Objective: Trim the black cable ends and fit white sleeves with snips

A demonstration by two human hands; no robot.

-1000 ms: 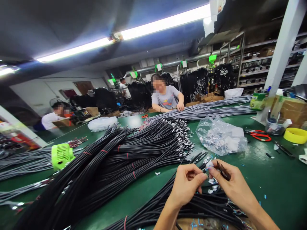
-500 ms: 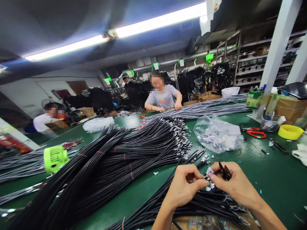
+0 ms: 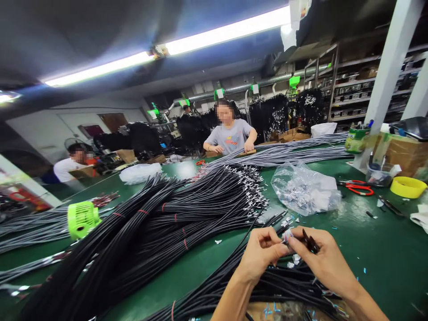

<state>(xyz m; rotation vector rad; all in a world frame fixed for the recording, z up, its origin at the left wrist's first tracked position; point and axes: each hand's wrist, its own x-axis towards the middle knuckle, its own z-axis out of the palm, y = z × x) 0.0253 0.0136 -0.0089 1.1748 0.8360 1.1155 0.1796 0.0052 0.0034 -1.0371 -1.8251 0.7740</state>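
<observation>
My left hand (image 3: pixel 259 256) and my right hand (image 3: pixel 319 261) meet low in the view over a green table (image 3: pixel 374 249). Their fingertips pinch a small white part (image 3: pixel 287 235) on the end of a black cable. A dark slim tool (image 3: pixel 310 241) also lies across my right hand's fingers. Under both hands runs a bundle of black cables (image 3: pixel 267 285). A large fan of black cables (image 3: pixel 160 223) with metal tips spreads to the left.
A clear plastic bag of small parts (image 3: pixel 306 189) lies just beyond my hands. Red scissors (image 3: pixel 359 188), a yellow tape roll (image 3: pixel 408 186) and a plastic cup (image 3: pixel 381 174) stand at right. A green fan (image 3: pixel 82 218) sits left. A person (image 3: pixel 230 133) works across the table; another person (image 3: pixel 75 162) sits far left.
My hands have stayed together on the small white part, with slight finger shifts. The view has swayed a little. The person across has moved their hands along the grey cables.
</observation>
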